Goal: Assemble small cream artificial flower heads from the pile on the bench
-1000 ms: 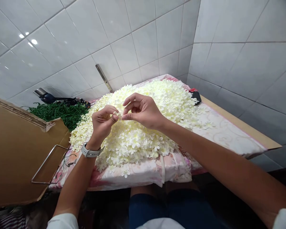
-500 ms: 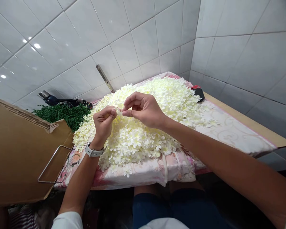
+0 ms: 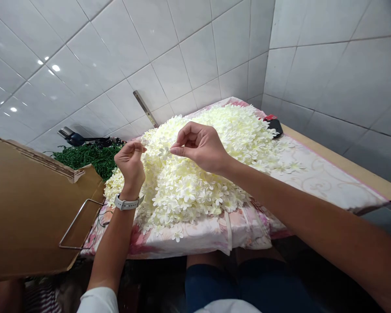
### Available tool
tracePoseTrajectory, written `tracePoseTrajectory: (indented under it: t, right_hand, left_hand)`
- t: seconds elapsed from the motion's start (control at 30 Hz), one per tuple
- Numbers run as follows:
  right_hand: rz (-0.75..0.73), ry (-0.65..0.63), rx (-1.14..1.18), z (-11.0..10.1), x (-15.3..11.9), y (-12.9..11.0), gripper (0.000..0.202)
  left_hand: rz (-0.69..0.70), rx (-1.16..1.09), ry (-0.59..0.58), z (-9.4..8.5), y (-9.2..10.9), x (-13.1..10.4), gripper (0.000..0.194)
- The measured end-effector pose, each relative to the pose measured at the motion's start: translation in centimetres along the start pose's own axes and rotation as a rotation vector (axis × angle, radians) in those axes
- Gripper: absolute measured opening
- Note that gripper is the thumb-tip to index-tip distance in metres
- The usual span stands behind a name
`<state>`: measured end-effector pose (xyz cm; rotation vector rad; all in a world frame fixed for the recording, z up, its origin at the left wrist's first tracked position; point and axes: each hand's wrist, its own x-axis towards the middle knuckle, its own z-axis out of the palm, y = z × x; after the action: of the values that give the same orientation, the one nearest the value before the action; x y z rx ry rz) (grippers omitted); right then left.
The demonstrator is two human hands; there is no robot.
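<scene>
Head view: both my hands are above the flowers, well apart from each other.
Left hand: my left hand point(image 3: 130, 163) is closed, with the fingers curled and the thumb against them; whether some small piece is inside, I cannot tell.
Right hand: my right hand point(image 3: 203, 150) has the thumb and the index finger brought together at the tips, the other fingers bent. One pale flower shows just beside these tips, but I cannot tell if I grasp it.
White flowers: the big heap of white flowers point(image 3: 189, 191) lies below and around my right hand, and it spreads behind it and toward the near edge.
Small blossoms: the smaller yellowish blossoms point(image 3: 113, 186) lie beside my left wrist, on its left side.
Single flower: one loose flower point(image 3: 177, 233) rests at the front edge of the patterned cloth point(image 3: 319, 178).
Green stems: a tangle of green stems point(image 3: 87, 157) is beyond my left hand, to the left, behind the cardboard box point(image 3: 29, 208).
Wall side: a metal bar point(image 3: 145, 108) leans at the tiles, behind the heap.
Far right: a black flat object point(image 3: 275, 128) lies next to the heap.
</scene>
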<state>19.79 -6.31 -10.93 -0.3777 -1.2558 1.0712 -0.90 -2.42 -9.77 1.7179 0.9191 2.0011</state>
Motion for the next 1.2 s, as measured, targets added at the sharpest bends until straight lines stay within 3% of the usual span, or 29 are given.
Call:
tracePoseTrajectory:
  t: [0.13, 0.4, 0.6, 0.73, 0.9, 1.0, 1.07, 1.2]
  right_hand:
    - [0.0, 0.02, -0.028, 0.0, 0.0, -0.1, 0.039]
    - [0.008, 0.054, -0.054, -0.1, 0.1, -0.1, 0.036]
    - [-0.001, 0.054, -0.049, 0.0, 0.1, -0.1, 0.035]
    - [-0.012, 0.061, -0.057, 0.1, 0.1, 0.1, 0.037]
    - [-0.012, 0.089, -0.101, 0.0, 0.0, -0.1, 0.035]
    - [-0.008, 0.107, -0.116, 0.0, -0.1, -0.2, 0.036]
    - [0.005, 0.107, -0.088, 0.1, 0.0, -0.2, 0.039]
    - [0.054, 0.072, 0.032, 0.1, 0.1, 0.1, 0.045]
  left_hand:
    - [-0.079, -0.009, 0.013, -0.4, -0.5, 1.1, 0.046]
    - [-0.179, -0.061, -0.012, 0.4, -0.4, 0.6, 0.057]
    - [-0.135, -0.08, -0.049, -0.2, -0.7, 1.2, 0.051]
    - [-0.09, 0.072, -0.028, -0.8, -1.1, 1.3, 0.043]
    - [0.153, 0.359, -0.045, -0.8, 0.2, 0.5, 0.037]
    - [0.327, 0.335, -0.225, -0.3, 1.4, -0.5, 0.033]
    - [0.356, 0.266, -0.354, 0.2, 1.7, -1.3, 0.029]
    - [0.246, 0.114, -0.344, 0.9, 1.3, -2.2, 0.025]
